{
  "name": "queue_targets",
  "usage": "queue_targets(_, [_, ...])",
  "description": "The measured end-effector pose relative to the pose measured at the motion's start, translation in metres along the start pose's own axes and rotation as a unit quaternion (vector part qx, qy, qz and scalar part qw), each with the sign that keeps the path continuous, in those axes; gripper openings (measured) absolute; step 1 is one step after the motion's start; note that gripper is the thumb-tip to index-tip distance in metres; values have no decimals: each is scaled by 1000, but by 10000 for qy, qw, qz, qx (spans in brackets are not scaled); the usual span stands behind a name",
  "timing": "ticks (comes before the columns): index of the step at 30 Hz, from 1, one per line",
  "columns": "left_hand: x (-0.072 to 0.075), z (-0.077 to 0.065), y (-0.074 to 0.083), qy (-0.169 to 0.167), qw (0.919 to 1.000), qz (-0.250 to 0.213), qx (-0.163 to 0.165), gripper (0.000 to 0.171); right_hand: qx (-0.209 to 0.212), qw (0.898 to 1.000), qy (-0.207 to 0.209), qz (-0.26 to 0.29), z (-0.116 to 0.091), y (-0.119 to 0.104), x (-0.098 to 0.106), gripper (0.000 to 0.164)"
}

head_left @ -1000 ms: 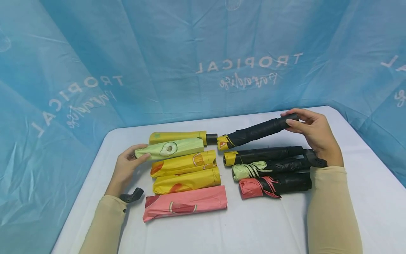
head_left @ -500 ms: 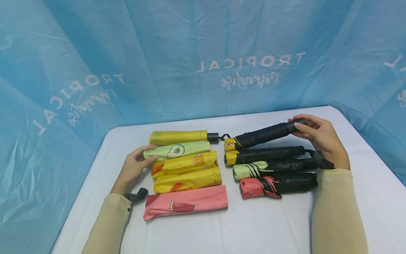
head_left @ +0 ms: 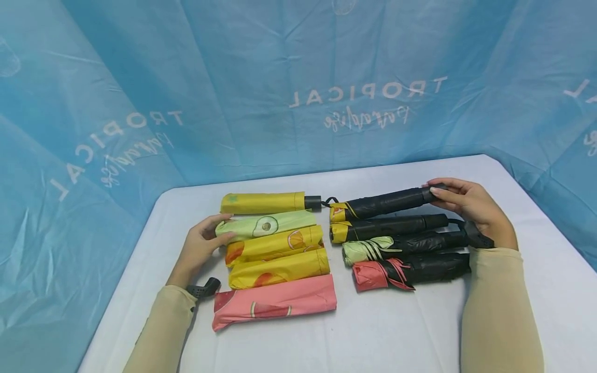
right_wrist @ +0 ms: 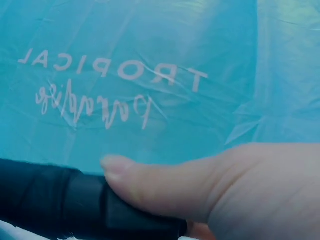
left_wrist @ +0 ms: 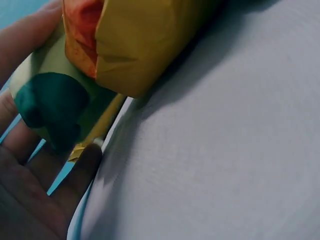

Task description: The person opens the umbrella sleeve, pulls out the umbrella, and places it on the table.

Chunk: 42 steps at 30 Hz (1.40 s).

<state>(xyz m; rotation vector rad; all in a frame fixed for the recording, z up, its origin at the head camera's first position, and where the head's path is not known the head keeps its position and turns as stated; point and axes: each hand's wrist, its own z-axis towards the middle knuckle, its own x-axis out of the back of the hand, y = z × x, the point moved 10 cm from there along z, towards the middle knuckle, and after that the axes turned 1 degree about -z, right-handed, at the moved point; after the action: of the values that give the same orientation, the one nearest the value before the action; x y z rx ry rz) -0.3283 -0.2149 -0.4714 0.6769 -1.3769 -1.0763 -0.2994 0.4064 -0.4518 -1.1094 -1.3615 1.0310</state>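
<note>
At the left end of a light green avocado-print umbrella sleeve, my left hand pinches it between thumb and fingers. Seen from the left wrist, the green end sits between the fingers, beside a yellow sleeve. My right hand holds the black handle end of a folded black umbrella with a yellow tip. The right wrist view has the thumb lying on that handle. The umbrella lies at the back of the right row, its yellow tip toward the sleeves.
Behind the green sleeve lies a yellow umbrella with a black handle. Two yellow fruit-print sleeves and a pink watermelon one lie in front. Three more black umbrellas line the right side. A blue printed curtain surrounds the white table.
My left hand has shifted rightward and slightly nearer with the green sleeve. My right hand has moved right and lowered the umbrella's handle end toward the table.
</note>
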Motion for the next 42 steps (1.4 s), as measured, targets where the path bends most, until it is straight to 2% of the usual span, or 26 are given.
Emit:
queue_targets(4, [1,-1,3,-8,9999,-94,-142,49,-384,9978,44,-538,1,9,0,64])
queue_targets(7, [6,-1,4,190,9996,-106,-196,45,-570,9929,-6,-1041,1,14,-1,71])
queue_targets(13, [19,-3,2,831,9963,-13,-204,44,-359,9800,-338,-1929,1,12,-9,70])
queue_targets(16, [21,-3,-1,963,9952,6,-150,45,-300,9761,-446,-2105,1,11,-10,68])
queue_targets(20, [22,-2,-2,982,9951,-47,-99,48,-278,9749,-472,-2158,1,11,-10,68])
queue_targets(23, [23,-1,0,994,9950,-94,-33,48,-299,9730,-354,-2259,2,10,-10,71])
queue_targets(27, [29,-3,5,1126,9935,125,115,48,-297,9666,-73,-2545,7,6,-9,74])
queue_targets(31, [41,-3,8,1336,9909,110,148,50,-54,9541,218,-2988,12,-13,-17,66])
queue_targets(34, [51,-1,7,1462,9890,52,210,52,449,9435,794,-3184,11,-43,-26,54])
queue_targets(36, [56,1,5,1458,9889,80,264,53,819,9393,1249,-3088,8,-64,-33,50])
queue_targets(39, [59,9,3,1250,9914,238,300,56,1292,9370,1630,-2806,1,-92,-46,48])
queue_targets(42, [57,22,1,895,9951,307,298,60,1638,9430,1423,-2523,-2,-110,-69,44])
